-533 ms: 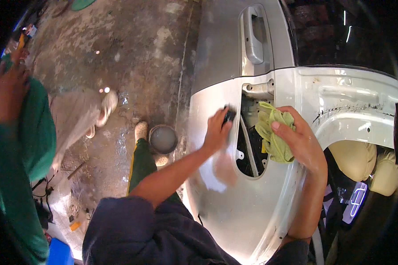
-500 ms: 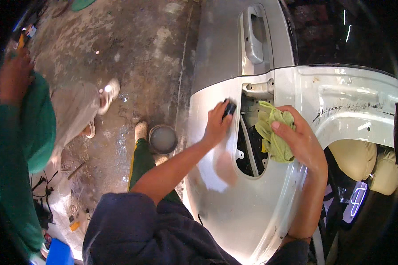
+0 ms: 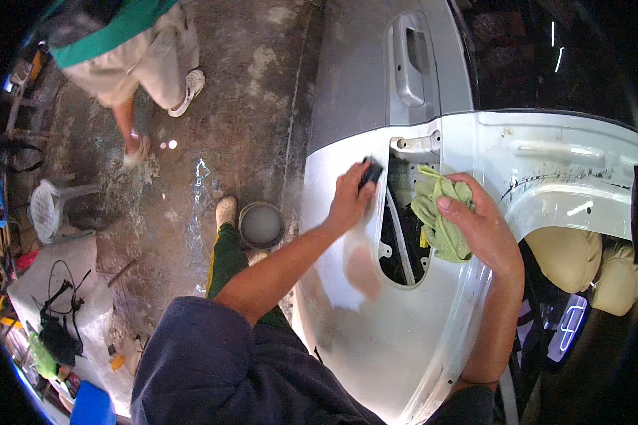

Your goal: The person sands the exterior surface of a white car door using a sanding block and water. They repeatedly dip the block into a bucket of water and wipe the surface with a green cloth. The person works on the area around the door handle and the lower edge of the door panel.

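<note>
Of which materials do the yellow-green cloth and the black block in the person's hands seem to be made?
Yellow-green cloth: textile, perhaps microfibre, matt; it bunches into soft folds in the right hand.

Black block: possibly rubber or plastic, dull; it looks uniformly dark and straight-edged, but blur and the left hand leave this open.

Scattered glare (black fisheye rim)

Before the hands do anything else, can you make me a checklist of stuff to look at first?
1. Left hand gripping the black block: ok.
2. Block flat on the pale car panel: cannot tell from above.
3. Right hand holding the green cloth: ok, bunched up.
4. Cloth clear of the panel opening: not ok, it hangs partly over it.
5. Bucket well away from the shoe: not ok, right beside it.
6. Other person clear of the hands: ok, off at upper left.
</note>
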A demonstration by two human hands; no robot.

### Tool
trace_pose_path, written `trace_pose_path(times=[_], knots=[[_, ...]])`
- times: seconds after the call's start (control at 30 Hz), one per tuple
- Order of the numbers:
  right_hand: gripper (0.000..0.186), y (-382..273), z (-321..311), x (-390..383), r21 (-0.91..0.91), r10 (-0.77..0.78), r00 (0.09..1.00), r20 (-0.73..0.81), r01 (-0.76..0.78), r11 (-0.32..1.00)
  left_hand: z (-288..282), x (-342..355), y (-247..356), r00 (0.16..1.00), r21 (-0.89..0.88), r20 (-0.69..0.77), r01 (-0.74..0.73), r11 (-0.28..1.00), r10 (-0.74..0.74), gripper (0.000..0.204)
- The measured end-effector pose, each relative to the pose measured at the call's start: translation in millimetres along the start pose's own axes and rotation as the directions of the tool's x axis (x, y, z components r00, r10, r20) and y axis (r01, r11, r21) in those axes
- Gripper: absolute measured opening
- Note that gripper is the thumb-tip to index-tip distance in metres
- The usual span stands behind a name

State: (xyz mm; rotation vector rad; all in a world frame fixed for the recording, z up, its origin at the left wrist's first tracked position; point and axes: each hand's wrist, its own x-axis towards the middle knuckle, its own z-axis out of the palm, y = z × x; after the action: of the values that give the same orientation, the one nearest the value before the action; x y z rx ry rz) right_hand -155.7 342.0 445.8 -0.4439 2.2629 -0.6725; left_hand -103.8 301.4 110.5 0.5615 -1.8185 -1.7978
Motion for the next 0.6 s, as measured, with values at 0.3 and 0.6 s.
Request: trace_pose_path(times=[0.3, 0.6], knots=[[0.039, 2, 0, 1, 0.030, 0.004, 1.000, 0.012, -0.004, 1.000, 9, -23, -1, 0.997, -0.071, 0.035, 0.072, 0.995, -0.070, 0.056], [0.039, 2, -2, 3, -0.075, 0.008, 1.000, -0.011, -0.009, 0.997, 12, -104, 13, 0.994, -0.035, 0.012, 0.112, 0.993, -0.111, 0.055]])
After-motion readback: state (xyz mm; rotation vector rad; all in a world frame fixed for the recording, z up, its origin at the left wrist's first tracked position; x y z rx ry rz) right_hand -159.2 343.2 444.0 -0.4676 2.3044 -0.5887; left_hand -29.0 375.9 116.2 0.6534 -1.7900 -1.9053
